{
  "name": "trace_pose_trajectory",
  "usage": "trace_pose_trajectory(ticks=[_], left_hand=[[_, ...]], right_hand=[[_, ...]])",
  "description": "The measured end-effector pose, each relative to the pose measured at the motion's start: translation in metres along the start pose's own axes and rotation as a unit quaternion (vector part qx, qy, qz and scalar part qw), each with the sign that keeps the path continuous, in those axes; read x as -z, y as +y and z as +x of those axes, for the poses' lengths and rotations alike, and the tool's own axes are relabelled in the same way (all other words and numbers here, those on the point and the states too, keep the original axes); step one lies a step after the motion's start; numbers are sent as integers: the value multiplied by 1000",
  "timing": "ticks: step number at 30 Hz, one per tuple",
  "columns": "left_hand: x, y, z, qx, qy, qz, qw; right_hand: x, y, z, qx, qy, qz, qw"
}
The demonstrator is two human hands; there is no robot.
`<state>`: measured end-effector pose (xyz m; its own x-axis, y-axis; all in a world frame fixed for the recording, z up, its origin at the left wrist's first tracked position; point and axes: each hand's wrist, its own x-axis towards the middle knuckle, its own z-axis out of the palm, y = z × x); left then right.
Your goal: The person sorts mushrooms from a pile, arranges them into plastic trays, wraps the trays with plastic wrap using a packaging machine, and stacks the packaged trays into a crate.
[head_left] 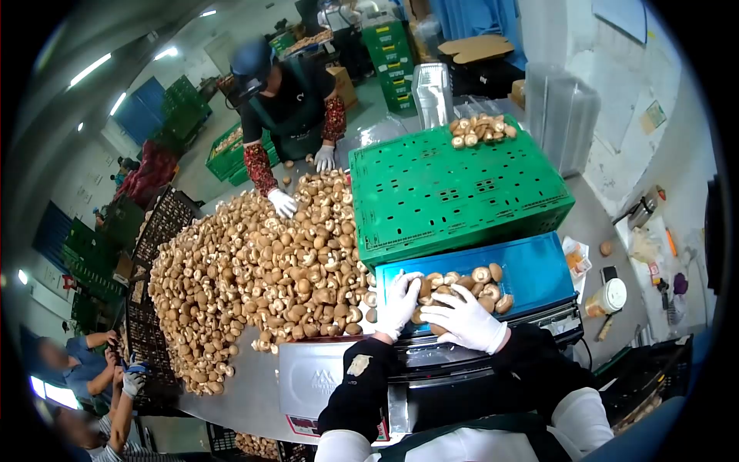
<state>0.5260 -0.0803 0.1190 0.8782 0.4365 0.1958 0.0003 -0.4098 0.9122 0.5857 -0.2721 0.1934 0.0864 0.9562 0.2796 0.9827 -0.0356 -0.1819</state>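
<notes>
A clear plastic tray (pixel 507 295) filled with shiitake mushrooms (pixel 481 275) sits on a blue surface (pixel 531 262) in front of me. At the tray's left end is my left hand (pixel 399 306), white-gloved, its fingers stretched out along the mushrooms. My right hand (pixel 465 319), also gloved, lies over the near side of the mushrooms with its fingers spread. What is under its palm is hidden. To the left, a large heap of loose shiitake mushrooms (pixel 262 269) covers the metal table (pixel 258 377).
Behind the tray stands an upturned green crate (pixel 454 192) carrying another filled pack (pixel 483 131). A co-worker (pixel 285 115) with white gloves reaches into the heap. Clear empty trays (pixel 566 115) are stacked beyond the crate. A lidded cup (pixel 606 297) stands at the right; black crates (pixel 146 323) border the heap.
</notes>
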Motion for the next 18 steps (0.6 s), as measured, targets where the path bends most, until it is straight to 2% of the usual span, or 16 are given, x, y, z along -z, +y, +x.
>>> trace_pose_trajectory(ticks=[1, 2, 5, 6, 7, 9, 10, 13, 18], left_hand=[[-1, -1, 0, -23, -4, 52, 998], [-3, 0, -5, -63, 33, 144, 987], [1, -1, -8, -48, 52, 175, 982], [4, -5, -8, -52, 46, 136, 988], [11, -7, -5, -79, 29, 163, 983], [21, 2, -5, -65, 5, 74, 995], [27, 7, -3, -90, -33, 45, 994], [30, 15, 0, -92, -120, 102, 983], [27, 11, 1, -100, -99, 98, 985]], right_hand=[[-4, 2, 3, 12, -6, -33, 999], [-13, 4, 3, 5, -15, -49, 999], [-11, 0, 4, -13, -5, -26, 1000], [-5, -1, 3, -26, 2, 10, 1000], [8, -3, 3, -39, 11, 39, 998], [15, 0, -5, -53, 31, 40, 997], [13, 3, -9, -74, 48, 54, 995], [7, 5, -11, -82, 66, 63, 992], [-9, -5, 9, -50, 9, 0, 999]])
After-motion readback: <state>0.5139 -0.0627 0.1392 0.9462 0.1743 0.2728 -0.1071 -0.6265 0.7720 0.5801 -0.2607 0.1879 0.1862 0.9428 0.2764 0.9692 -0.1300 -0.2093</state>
